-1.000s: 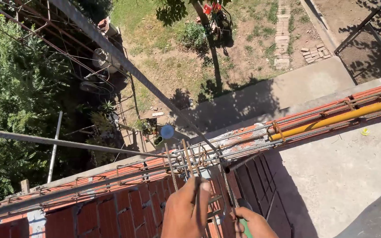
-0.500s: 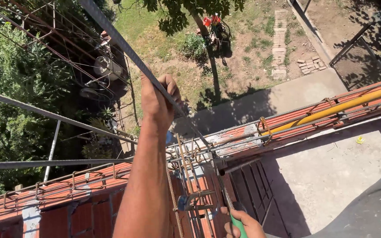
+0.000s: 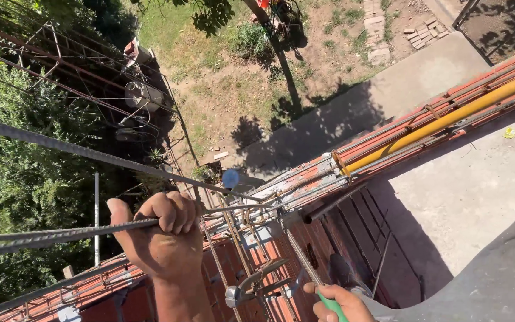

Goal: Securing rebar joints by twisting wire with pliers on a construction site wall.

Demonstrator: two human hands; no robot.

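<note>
My left hand [image 3: 159,238] is clenched around a ribbed grey steel rebar [image 3: 49,235]; my right hand [image 3: 335,303] grips green-handled metal pincers [image 3: 251,286] just beside it. No tie visibly finished here.

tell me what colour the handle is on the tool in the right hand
Green. The handle shows in the right hand at the bottom of the head view.

The left hand [image 3: 161,238] is wrapped around a rebar rod [image 3: 61,234] that runs out to the left over the trees [image 3: 25,179]. Right of it and lower, the right hand [image 3: 335,303] holds pincers [image 3: 256,285] at the rebar cage [image 3: 251,232], which stands on the brick wall's [image 3: 329,250] top edge. A pipe [image 3: 448,122] lies along that edge to the right, with the concrete slab [image 3: 466,191] behind it and the yard [image 3: 281,89] far below.
</note>
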